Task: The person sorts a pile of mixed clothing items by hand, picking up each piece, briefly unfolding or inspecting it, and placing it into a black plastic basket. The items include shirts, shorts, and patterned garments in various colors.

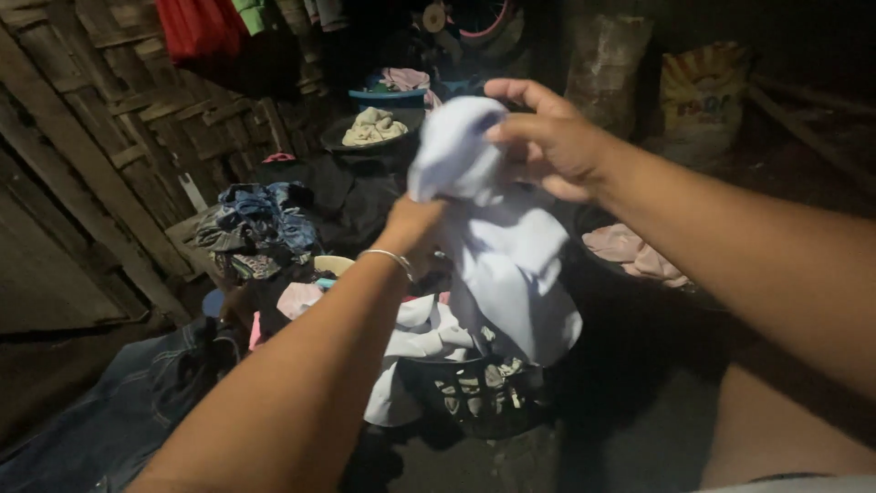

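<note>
A white garment (pixel 497 246) is showing pale, faintly bluish folds. Left of it, a blue denim heap (pixel 265 215) is lying by faded blue jeans (pixel 128 411). Right of it, pink cloth (pixel 634 253) is glowing; beyond it, cream laundry (pixel 372 127) and a red hanging garment (pixel 196 27)

Both arms bare, extended forward and converging toward centre of view. Left forearm rises from the lower left, a thin silver bangle (pixel 391 259) around the wrist. Left hand (pixel 415 224) closed in a fist, knuckles away from the camera, sitting below and left of the right hand. Right forearm enters from the right edge, angled up and leftward. Right hand (pixel 546 137) higher, wrist bent, thumb and fingers (pixel 516 89) curled in a pinching grasp.
</note>
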